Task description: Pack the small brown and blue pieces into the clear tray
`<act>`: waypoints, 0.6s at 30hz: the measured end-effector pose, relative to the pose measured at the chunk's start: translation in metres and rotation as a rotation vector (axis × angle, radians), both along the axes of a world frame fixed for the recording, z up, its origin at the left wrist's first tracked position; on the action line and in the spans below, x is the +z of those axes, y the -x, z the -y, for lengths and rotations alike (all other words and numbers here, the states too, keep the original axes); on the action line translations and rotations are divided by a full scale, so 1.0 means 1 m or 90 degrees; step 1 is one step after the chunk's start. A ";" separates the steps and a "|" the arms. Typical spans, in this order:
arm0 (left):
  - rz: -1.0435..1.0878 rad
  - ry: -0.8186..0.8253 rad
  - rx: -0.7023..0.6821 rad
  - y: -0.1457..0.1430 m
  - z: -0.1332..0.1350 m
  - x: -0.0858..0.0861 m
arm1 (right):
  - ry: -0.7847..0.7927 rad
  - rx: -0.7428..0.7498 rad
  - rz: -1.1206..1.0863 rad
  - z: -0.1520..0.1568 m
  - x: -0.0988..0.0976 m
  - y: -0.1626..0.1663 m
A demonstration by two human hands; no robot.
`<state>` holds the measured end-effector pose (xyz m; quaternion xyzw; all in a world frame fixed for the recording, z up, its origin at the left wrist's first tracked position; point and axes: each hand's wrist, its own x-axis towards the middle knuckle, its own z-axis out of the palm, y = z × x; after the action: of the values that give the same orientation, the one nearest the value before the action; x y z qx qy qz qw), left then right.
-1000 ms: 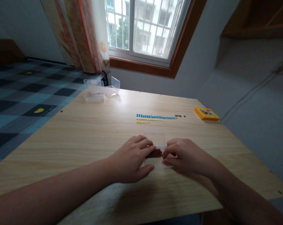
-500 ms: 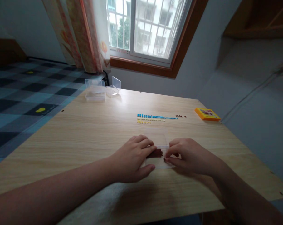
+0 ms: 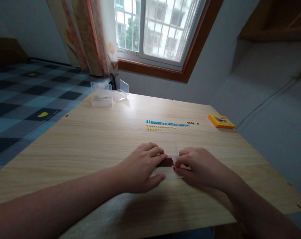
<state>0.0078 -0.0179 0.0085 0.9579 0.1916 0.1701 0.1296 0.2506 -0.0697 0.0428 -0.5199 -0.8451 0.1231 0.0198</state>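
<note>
Clear box (image 3: 168, 173) sits at six o'clock from blue pieces (image 3: 167, 123), left hand (image 3: 145, 167) at its nine, thumb wide of fingers, likely steadying box and brown strips (image 3: 166, 162), right hand (image 3: 193, 166) at three, fingers narrow by a brown bit (image 3: 174, 168), grip unclear.

Table (image 3: 90, 142); near clear box (image 3: 169, 172); far boxes (image 3: 102, 102); blue pieces (image 3: 160, 123); orange case (image 3: 221, 121)
</note>
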 end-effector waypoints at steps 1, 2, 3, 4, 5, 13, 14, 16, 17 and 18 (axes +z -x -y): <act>0.000 0.001 0.000 0.000 0.000 0.000 | -0.001 -0.004 0.002 0.000 0.001 0.000; 0.001 0.000 0.000 0.000 0.000 -0.001 | -0.005 -0.009 0.003 0.001 0.002 0.001; 0.002 0.000 0.001 0.000 0.000 -0.001 | -0.011 -0.017 0.004 0.001 0.002 0.002; 0.002 -0.002 0.000 0.000 0.000 -0.001 | -0.017 -0.024 0.006 0.001 0.003 0.003; 0.002 -0.003 0.000 0.000 0.000 -0.002 | -0.022 -0.030 0.008 0.001 0.003 0.004; 0.004 -0.002 0.002 0.000 -0.001 -0.002 | -0.022 -0.023 0.025 0.002 0.004 0.008; 0.007 -0.003 0.003 0.000 -0.001 -0.002 | -0.021 -0.025 0.027 0.002 0.004 0.008; 0.012 -0.007 0.003 0.000 -0.001 -0.002 | -0.021 -0.026 0.029 0.003 0.006 0.008; 0.013 -0.009 0.002 0.000 0.000 -0.002 | -0.021 -0.024 0.030 0.003 0.006 0.007; 0.013 -0.010 0.001 0.001 0.000 -0.002 | -0.020 -0.021 0.032 0.003 0.007 0.007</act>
<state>0.0073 -0.0175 0.0061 0.9570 0.1896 0.1812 0.1237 0.2433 -0.0728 0.0494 -0.5362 -0.8385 0.0966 0.0089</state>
